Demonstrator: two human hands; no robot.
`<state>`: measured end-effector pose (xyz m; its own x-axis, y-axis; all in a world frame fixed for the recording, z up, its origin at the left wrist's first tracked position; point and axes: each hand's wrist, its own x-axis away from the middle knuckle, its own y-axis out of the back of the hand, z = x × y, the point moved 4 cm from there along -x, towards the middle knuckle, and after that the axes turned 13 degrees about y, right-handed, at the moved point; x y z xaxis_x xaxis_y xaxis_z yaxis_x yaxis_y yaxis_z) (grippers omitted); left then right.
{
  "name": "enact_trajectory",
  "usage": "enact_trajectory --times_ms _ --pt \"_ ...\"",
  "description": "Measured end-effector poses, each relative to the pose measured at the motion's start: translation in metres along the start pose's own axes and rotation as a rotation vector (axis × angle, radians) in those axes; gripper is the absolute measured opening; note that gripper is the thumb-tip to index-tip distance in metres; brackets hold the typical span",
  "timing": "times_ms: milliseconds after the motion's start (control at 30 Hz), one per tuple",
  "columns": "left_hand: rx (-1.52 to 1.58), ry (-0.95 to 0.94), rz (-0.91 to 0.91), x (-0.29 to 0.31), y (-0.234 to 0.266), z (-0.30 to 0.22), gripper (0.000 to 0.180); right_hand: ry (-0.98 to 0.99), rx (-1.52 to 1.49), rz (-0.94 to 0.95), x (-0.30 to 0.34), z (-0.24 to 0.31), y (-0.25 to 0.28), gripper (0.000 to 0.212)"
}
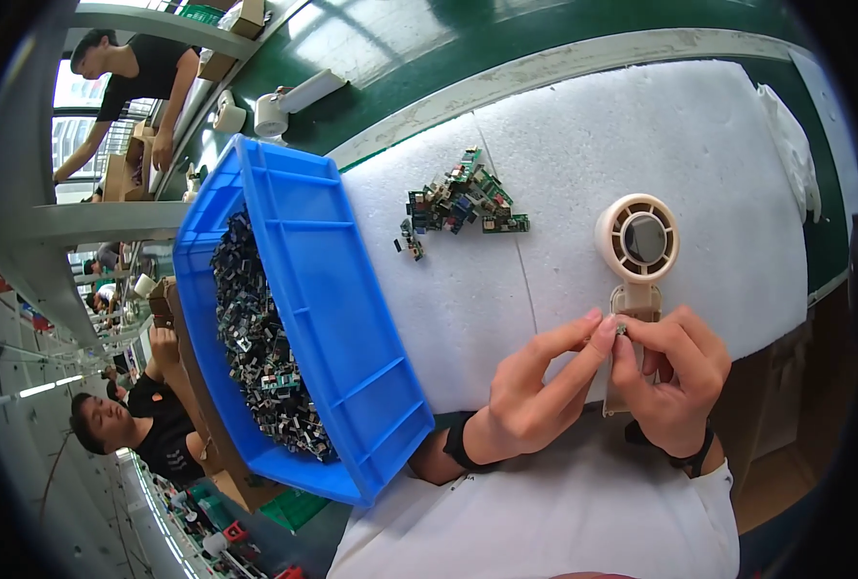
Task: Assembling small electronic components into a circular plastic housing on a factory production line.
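A cream handheld fan (638, 239) lies on the white foam sheet, its round head away from me and its handle toward me. Over the handle, both my hands meet at the fingertips. My right hand (675, 372) pinches a tiny greenish circuit board (621, 330) between thumb and forefinger. My left hand (545, 386) is closed in a pinch right beside it; what its fingertips hold, if anything, is too small to tell. The lower handle is partly hidden behind my fingers. Farther left on the foam sits a loose pile of small green circuit boards (463, 200).
A blue plastic bin (337, 280) stands left, with many small dark electronic parts (260, 347) in it. The white foam sheet (728, 145) covers the green bench. Beyond lies a white roll (271, 116). Two people (144, 82) work at the left, with cardboard boxes near them.
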<state>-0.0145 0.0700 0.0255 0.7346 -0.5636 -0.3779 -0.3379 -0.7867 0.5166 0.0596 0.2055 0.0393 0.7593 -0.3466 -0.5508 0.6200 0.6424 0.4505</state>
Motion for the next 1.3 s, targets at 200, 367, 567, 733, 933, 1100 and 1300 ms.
enact_trajectory --times_ms 200,367,567,733,933,1100,1300 --pt "-0.004 -0.005 0.019 -0.005 -0.001 -0.001 0.041 0.008 0.058 -0.006 0.000 0.000 -0.001 0.017" --pt "0.024 0.029 -0.020 -0.008 -0.004 0.001 0.040 -0.012 0.068 0.023 -0.002 -0.003 -0.001 0.015" --pt "0.209 0.199 -0.087 -0.016 0.001 0.013 0.036 -0.018 0.010 0.054 -0.013 -0.010 -0.013 0.009" --pt "0.406 0.275 -0.048 -0.019 0.010 0.021 0.029 -0.115 -0.142 0.042 -0.011 -0.015 -0.014 0.007" --pt "-0.096 0.275 -0.293 -0.018 0.036 0.021 0.049 -0.077 -0.161 0.022 -0.011 -0.008 -0.010 0.008" --pt "-0.245 0.401 -0.306 -0.012 0.040 0.034 0.062 -0.103 -0.248 0.073 -0.001 -0.011 -0.011 0.010" --pt "-0.227 0.423 -0.305 -0.015 0.030 0.043 0.066 -0.068 -0.010 0.223 -0.028 -0.009 0.019 0.035"
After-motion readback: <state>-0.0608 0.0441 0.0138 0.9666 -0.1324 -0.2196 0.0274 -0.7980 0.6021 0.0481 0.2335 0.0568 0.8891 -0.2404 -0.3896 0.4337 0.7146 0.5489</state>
